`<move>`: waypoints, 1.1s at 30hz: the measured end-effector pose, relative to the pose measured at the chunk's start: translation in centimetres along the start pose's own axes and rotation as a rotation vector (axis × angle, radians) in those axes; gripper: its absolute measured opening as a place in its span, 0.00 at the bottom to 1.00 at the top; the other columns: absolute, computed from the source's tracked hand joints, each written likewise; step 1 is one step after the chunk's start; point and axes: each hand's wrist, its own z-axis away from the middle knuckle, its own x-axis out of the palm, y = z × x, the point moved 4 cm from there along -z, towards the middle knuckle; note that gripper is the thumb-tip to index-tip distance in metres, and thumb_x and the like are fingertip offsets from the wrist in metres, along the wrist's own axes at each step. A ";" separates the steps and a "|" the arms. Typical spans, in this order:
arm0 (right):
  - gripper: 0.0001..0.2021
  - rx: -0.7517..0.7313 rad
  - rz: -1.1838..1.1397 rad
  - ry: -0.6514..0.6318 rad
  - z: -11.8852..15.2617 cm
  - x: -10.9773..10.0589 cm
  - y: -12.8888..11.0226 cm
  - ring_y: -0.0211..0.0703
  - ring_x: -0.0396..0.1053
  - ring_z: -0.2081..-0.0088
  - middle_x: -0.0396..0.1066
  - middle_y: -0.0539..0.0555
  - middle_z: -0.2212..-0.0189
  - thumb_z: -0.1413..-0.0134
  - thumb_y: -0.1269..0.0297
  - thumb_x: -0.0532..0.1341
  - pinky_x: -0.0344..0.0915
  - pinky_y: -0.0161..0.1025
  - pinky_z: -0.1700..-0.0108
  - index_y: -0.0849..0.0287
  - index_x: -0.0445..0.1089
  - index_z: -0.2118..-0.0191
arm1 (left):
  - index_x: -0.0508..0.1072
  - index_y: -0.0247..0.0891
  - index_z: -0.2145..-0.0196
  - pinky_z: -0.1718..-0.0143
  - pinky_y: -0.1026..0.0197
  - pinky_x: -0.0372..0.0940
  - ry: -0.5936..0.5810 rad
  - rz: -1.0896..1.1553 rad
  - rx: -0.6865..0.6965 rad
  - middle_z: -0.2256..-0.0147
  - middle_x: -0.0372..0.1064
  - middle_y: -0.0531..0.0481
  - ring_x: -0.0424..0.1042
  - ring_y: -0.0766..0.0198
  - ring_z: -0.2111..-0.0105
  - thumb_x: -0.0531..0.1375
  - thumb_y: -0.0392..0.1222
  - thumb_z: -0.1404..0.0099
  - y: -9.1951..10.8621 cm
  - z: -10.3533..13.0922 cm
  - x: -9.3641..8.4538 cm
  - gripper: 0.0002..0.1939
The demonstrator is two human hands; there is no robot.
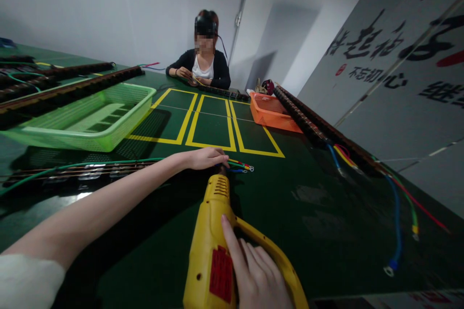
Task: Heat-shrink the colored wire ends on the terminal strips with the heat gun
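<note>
A yellow heat gun (208,231) lies in the lower middle, its nozzle pointing away toward the wires. My right hand (257,270) is wrapped round its handle, with the index finger stretched along the body. Just beyond the nozzle, my left hand (208,158) is closed on a bundle of coloured wires (237,162), whose ring terminals stick out to the right of the fingers. To the left, behind my forearm, the wires run along a long dark strip assembly (123,169) on the green table.
A green basket (108,130) stands at left with long strip assemblies (72,84) across it. An orange basket (270,116) is at right, beside more strips (304,113) with hanging wires (397,217). Across the table (326,246), a person (205,65) handles small parts.
</note>
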 end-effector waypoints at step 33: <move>0.42 0.001 -0.085 -0.089 1.0 -0.7 2.9 0.45 0.71 0.54 0.71 0.52 0.53 0.52 0.73 0.53 0.69 0.43 0.54 0.53 0.29 0.34 | 0.76 0.38 0.59 0.43 0.64 0.49 -0.026 0.129 -0.085 0.47 0.63 0.50 0.61 0.62 0.47 0.36 0.53 0.30 -0.3 0.1 -0.6 0.31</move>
